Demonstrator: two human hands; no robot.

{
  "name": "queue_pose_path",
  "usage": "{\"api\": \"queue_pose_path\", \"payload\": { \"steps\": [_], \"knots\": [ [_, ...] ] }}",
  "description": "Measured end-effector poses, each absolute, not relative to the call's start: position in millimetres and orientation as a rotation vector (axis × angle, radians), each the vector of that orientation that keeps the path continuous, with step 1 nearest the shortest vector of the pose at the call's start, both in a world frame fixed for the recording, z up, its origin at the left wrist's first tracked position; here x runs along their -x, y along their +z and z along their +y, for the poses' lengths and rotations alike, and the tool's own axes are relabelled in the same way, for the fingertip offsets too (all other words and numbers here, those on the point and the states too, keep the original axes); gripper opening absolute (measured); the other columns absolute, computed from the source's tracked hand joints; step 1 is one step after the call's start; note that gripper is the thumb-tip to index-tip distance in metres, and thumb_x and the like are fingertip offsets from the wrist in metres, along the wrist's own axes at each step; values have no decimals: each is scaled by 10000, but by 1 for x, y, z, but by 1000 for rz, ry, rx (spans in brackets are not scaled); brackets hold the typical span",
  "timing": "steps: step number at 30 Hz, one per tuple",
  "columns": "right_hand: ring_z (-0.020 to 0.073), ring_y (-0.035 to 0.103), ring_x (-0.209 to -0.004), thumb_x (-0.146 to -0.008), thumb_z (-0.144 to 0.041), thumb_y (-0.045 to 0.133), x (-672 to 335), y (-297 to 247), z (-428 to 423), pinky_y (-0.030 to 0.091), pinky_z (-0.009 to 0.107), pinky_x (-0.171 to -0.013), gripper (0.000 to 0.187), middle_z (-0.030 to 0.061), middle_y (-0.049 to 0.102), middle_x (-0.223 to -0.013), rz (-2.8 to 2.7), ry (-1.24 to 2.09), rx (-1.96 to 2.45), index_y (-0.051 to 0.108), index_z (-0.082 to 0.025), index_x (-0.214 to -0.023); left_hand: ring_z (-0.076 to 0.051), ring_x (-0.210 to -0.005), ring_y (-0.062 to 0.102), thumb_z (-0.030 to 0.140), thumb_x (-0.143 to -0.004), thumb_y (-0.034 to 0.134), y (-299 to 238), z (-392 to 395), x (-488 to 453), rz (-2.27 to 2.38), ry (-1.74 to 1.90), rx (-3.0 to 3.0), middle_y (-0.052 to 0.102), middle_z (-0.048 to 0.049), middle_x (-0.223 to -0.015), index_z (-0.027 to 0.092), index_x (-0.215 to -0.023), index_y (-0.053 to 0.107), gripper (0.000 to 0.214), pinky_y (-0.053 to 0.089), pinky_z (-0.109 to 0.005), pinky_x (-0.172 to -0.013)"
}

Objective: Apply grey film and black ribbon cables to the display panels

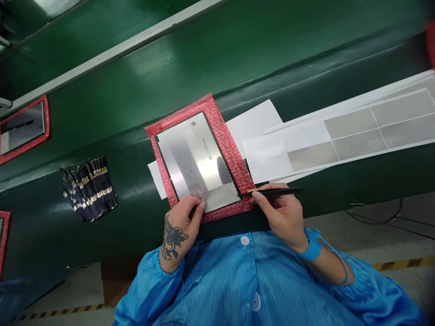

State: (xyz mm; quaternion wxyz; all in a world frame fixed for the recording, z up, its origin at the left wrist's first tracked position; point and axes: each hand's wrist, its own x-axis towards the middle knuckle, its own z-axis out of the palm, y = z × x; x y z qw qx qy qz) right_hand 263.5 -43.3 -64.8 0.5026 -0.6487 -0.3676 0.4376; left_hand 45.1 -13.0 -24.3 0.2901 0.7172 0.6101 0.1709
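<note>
A silver panel (199, 160) with a black border lies on a red bubble-wrap sheet (226, 136) on the green conveyor belt (238, 59). My left hand (181, 224) presses its fingertips together on the panel's near edge, pinching something too small to make out. My right hand (283, 213) grips black tweezers (272, 192), whose tips touch the panel's near right corner. I wear blue sleeves and a blue wrist strap (311, 249).
A fanned stack of dark flex strips (89, 188) lies to the left on the belt. White backing sheets with grey rectangular films (360, 131) lie to the right. Another red-wrapped panel (23, 129) sits at far left. Concrete floor with hazard tape is below.
</note>
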Motion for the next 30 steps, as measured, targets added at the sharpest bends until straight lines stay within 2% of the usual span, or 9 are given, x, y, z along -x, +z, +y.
{"api": "queue_pose_path", "payload": {
  "steps": [4, 9, 15, 30],
  "knots": [
    [205, 706, -673, -849, -431, 743, -264, -66, -43, 601, 336, -633, 206, 26, 710, -806, -915, 1040, 1568, 696, -233, -884, -100, -551, 558, 241, -942, 554, -25, -14, -44, 1601, 476, -1967, 620, 48, -654, 213, -744, 615, 209, 459, -210, -547],
    [198, 710, -634, -850, -412, 750, -264, -64, -43, 611, 312, -599, 201, 21, 708, -756, -931, 1024, 1548, 677, -228, -884, -98, -518, 538, 230, -958, 545, -28, -14, -42, 1577, 508, -2066, 609, 42, -644, 207, -748, 606, 220, 464, -209, -537],
    [176, 724, -655, -843, -316, 756, -265, -63, -44, 616, 263, -620, 149, 23, 715, -785, -955, 985, 1557, 670, -207, -896, -110, -565, 589, 238, -973, 537, -32, -15, -43, 1584, 491, -2191, 609, 20, -666, 184, -769, 609, 223, 461, -212, -544],
    [191, 714, -650, -843, -380, 752, -265, -64, -44, 616, 299, -607, 206, 32, 701, -780, -985, 962, 1611, 662, -201, -890, -129, -571, 594, 203, -977, 538, -41, -22, -45, 1591, 486, -2422, 583, 9, -673, 173, -782, 595, 205, 455, -225, -557]
  ]
}}
